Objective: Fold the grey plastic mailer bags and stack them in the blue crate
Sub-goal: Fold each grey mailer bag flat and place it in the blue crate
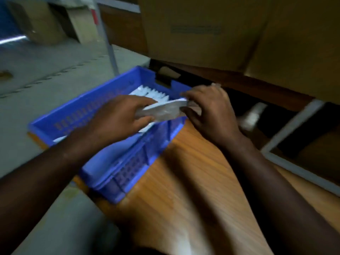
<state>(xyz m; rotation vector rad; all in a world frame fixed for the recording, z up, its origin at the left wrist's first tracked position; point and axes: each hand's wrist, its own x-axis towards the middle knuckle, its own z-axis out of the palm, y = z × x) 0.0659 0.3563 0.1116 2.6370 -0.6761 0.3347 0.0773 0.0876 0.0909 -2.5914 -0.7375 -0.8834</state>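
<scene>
A folded grey mailer bag point(163, 109) hangs over the right side of the blue crate point(77, 115). My left hand point(117, 116) grips its left end, thumb underneath. My right hand point(207, 109) pinches its right end between thumb and fingers. Inside the crate, a row of folded pale bags point(150, 93) stands on edge near the far end. More pale bags show at the crate's near left point(59, 138), partly hidden by my left forearm. The picture is blurred.
The crate sits on a wooden table point(193, 181), at its left edge. Large cardboard boxes point(202, 30) stand behind the table. A grey floor point(46, 80) lies to the left, with a metal pole point(110, 48). A white frame point(290, 126) is at the right.
</scene>
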